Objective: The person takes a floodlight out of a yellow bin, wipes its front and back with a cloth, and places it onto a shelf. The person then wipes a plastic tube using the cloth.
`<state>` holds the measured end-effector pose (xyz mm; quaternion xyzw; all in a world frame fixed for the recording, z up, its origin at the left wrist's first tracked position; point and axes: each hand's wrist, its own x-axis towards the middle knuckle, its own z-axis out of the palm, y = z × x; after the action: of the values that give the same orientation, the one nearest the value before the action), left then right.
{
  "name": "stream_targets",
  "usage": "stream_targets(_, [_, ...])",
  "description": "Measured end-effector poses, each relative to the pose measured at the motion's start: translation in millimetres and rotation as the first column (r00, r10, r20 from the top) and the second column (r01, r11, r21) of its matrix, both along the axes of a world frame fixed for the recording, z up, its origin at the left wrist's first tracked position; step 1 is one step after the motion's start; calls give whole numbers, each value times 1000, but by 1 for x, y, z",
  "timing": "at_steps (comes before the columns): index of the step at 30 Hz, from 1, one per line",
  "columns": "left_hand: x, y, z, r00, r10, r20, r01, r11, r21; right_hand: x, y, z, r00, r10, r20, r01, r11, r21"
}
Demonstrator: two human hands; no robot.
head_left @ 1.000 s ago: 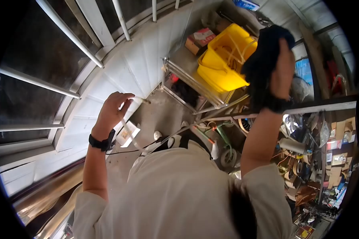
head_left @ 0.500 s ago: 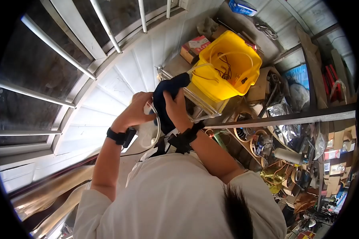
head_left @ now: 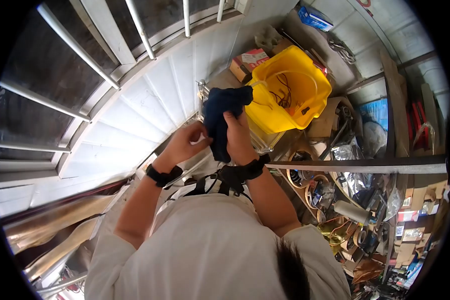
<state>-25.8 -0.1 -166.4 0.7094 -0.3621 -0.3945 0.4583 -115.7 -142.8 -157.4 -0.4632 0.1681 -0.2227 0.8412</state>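
A bunched dark navy cloth (head_left: pixel 219 117) is in front of my chest, with my right hand (head_left: pixel 239 140) closed round its right side, thumb on top. Just left of the cloth, my left hand (head_left: pixel 182 143) is curled, its fingertips close to the cloth's edge. A short piece of white tube (head_left: pixel 199 138) shows between the left fingers; the rest of it is mostly hidden. Beyond the cloth stands a yellow tub (head_left: pixel 265 107), with a pale hose and dark wires inside. Both wrists wear black straps.
A metal-framed stand (head_left: pixel 259 140) is beside the tub, and a red and white box (head_left: pixel 249 64) sits behind it. A metal shelf edge (head_left: pixel 365 166) crosses on the right above cluttered parts. A ribbed white wall (head_left: pixel 150 112) and barred window are on the left.
The cloth and right hand have shifted slightly right in view. My left hand has turned and its fingers have curled in; the white tube loop below it no longer shows clearly.
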Motion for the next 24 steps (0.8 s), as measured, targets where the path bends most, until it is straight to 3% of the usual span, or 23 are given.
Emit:
stream_targets(1, [-3,-3,6,982,-126,139,100,979,177,-2,0,2,1000,10,21,-11,998,56])
stream_targets(2, [-8,-7,-9,976,-72,204,65,997,44,-3,1,4,999,18,41,-22,994,111])
stream_targets(5, [-16,-11,-19,993,37,112,4,937,-350,-7,-1,32,996,13,89,-27,987,158])
stream_targets(9, [-16,-9,-8,984,-129,-121,98,967,-234,-3,-4,34,995,-92,50,83,984,158])
stream_targets(12, [-18,-1,-7,984,-79,158,41,973,228,-4,-10,30,997,-74,23,68,979,193])
stream_targets(13, [-20,6,-11,959,-254,124,167,863,476,-6,-12,31,997,-52,56,40,978,206])
stream_targets(15, [-18,21,-27,840,-537,-73,348,431,833,-7,-18,36,991,-17,132,-13,974,224])
stream_targets(16, [-18,30,-40,866,-408,-290,470,462,752,-7,-21,32,987,-2,159,-26,984,176])
stream_targets(18, [-19,52,-70,708,-146,-691,629,574,523,-6,-24,28,991,-38,128,20,991,135])
stream_targets(21, [-6,69,-86,688,-537,-489,714,621,323,-4,-29,15,991,-96,97,88,992,89])
stream_targets(24, [3,73,-80,882,-206,-424,305,935,179,-7,-29,7,991,-105,79,98,991,89])
